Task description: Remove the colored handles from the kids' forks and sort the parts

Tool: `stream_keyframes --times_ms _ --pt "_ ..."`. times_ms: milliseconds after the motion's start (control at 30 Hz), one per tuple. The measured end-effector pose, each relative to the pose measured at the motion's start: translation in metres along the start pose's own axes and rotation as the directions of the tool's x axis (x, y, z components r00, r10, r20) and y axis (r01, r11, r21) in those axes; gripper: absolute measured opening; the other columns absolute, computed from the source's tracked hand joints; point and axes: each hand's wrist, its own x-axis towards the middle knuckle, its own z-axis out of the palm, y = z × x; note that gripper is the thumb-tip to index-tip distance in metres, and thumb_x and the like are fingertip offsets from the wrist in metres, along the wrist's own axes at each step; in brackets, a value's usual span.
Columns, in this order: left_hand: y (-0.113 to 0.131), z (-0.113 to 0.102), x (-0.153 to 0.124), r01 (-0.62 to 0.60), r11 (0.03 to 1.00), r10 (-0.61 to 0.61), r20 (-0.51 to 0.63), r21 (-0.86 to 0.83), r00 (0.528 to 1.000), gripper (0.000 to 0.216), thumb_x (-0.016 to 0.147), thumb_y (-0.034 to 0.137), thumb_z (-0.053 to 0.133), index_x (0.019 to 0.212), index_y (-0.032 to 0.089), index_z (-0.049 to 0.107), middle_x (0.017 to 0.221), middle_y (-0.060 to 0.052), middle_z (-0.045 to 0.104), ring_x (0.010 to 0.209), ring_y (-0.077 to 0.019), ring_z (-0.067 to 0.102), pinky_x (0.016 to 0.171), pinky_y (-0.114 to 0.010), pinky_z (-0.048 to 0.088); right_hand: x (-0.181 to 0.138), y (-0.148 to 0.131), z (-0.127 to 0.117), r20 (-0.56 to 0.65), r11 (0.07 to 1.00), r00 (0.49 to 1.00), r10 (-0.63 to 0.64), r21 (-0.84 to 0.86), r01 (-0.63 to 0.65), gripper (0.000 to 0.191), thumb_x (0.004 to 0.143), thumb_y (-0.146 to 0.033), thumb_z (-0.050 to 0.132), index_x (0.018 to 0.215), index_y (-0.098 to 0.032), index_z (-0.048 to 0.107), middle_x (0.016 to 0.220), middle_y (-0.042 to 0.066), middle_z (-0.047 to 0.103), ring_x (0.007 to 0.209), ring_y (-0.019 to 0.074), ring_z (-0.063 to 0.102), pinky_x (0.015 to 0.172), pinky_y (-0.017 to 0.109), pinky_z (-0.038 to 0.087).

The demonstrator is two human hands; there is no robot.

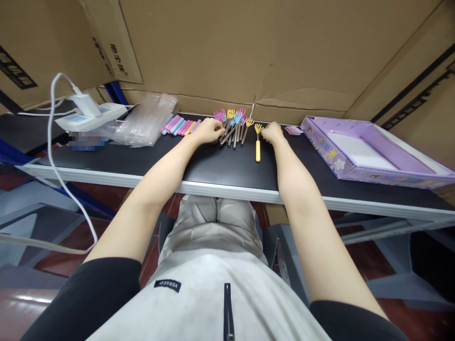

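A loose pile of small telescopic back scratchers (236, 128), with pink, yellow and blue claw heads and metal rods, lies at the middle of the black shelf. My left hand (209, 130) is at the pile's left edge, fingers bent together by the rods; what they hold is hidden. To the right of the pile, a yellow back scratcher (258, 144) with a yellow handle lies with its claw pointing away from me. Close beside its claw is my right hand (273, 132), its fingers curled in; anything inside them is out of sight.
Coloured handle sleeves (180, 125) lie in a row left of my left hand. Beyond them are clear plastic bags (147, 121) and a white power strip (95, 116) with a charger and cable. A purple display box (341, 166) stands right; cardboard (231, 52) walls the back.
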Motion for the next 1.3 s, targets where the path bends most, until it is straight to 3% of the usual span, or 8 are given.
stream_keyframes --times_ms 200,367,633,800,900,1000,1133,1300 --pt "0.001 0.001 0.000 0.014 1.000 -0.014 0.008 0.011 1.000 0.021 0.090 0.020 0.058 0.070 0.021 0.055 0.070 -0.003 0.058 0.078 -0.0209 0.059 0.085 -0.036 0.045 -0.013 -0.012 -0.008 0.077 0.990 0.997 0.020 -0.142 -0.009 0.028 0.098 -0.029 0.073 0.111 -0.004 0.074 0.112 0.028 0.074 0.118 0.0403 0.074 0.108 0.057 0.057" --pt "0.000 0.001 0.001 0.007 0.999 -0.008 0.025 0.034 1.000 0.017 0.090 0.024 0.057 0.074 0.019 0.061 0.075 -0.005 0.061 0.083 -0.0213 0.060 0.087 -0.035 0.046 -0.024 -0.020 -0.014 0.106 0.973 0.994 0.011 -0.232 0.014 0.045 0.097 -0.036 0.076 0.129 -0.003 0.072 0.134 0.029 0.070 0.132 0.0394 0.068 0.115 0.050 0.053" --pt "0.000 0.001 0.001 -0.001 0.999 0.000 0.021 0.033 1.000 0.018 0.090 0.024 0.057 0.074 0.019 0.063 0.073 -0.004 0.061 0.082 -0.0213 0.060 0.087 -0.036 0.046 -0.035 -0.032 -0.015 0.119 0.965 0.992 0.040 -0.264 -0.007 0.046 0.091 -0.021 0.077 0.132 -0.003 0.071 0.140 0.027 0.069 0.137 0.0396 0.066 0.116 0.049 0.053" --pt "-0.001 0.002 0.002 -0.006 1.000 0.005 0.015 0.022 1.000 0.018 0.090 0.024 0.057 0.073 0.019 0.061 0.071 -0.003 0.059 0.078 -0.0199 0.057 0.085 -0.035 0.046 -0.029 -0.027 -0.009 0.047 0.996 0.997 0.064 -0.062 -0.061 0.027 0.089 -0.018 0.076 0.112 -0.005 0.076 0.114 0.023 0.078 0.113 0.0339 0.077 0.106 0.047 0.060" --pt "-0.002 0.002 0.002 -0.010 1.000 0.010 0.012 0.025 1.000 0.017 0.090 0.023 0.057 0.074 0.019 0.061 0.071 -0.003 0.059 0.077 -0.0196 0.057 0.085 -0.036 0.046 -0.026 -0.028 -0.007 0.070 0.970 0.990 0.123 0.204 -0.135 0.012 0.090 -0.012 0.070 0.099 -0.006 0.075 0.080 0.014 0.076 0.074 0.0217 0.075 0.082 0.038 0.065" --pt "-0.001 0.001 0.001 -0.021 0.999 0.021 0.010 0.024 1.000 0.017 0.091 0.023 0.057 0.075 0.019 0.062 0.072 -0.003 0.060 0.078 -0.0200 0.057 0.086 -0.036 0.046 -0.027 -0.035 -0.008 0.111 0.882 0.978 0.178 0.422 -0.208 0.008 0.092 -0.009 0.065 0.095 -0.008 0.072 0.062 0.005 0.068 0.048 0.0110 0.055 0.053 0.023 0.054" --pt "0.000 0.000 0.002 -0.046 0.999 0.046 -0.006 0.028 0.999 0.020 0.093 0.023 0.056 0.074 0.018 0.061 0.073 -0.004 0.059 0.080 -0.0206 0.057 0.086 -0.036 0.046 -0.028 -0.045 -0.015 0.147 0.762 0.972 0.185 0.603 -0.236 0.010 0.095 -0.009 0.064 0.086 -0.013 0.065 0.061 0.002 0.066 0.041 0.0060 0.044 0.041 0.017 0.039" --pt "0.001 0.003 0.005 -0.103 0.995 0.104 -0.092 0.012 0.990 0.024 0.098 0.030 0.056 0.076 0.020 0.061 0.069 -0.002 0.055 0.075 -0.0190 0.053 0.080 -0.033 0.044 -0.025 -0.056 -0.015 0.136 0.655 0.986 0.098 0.737 -0.167 0.022 0.101 -0.017 0.065 0.081 -0.017 0.058 0.072 0.004 0.070 0.045 0.0045 0.051 0.047 0.016 0.046"
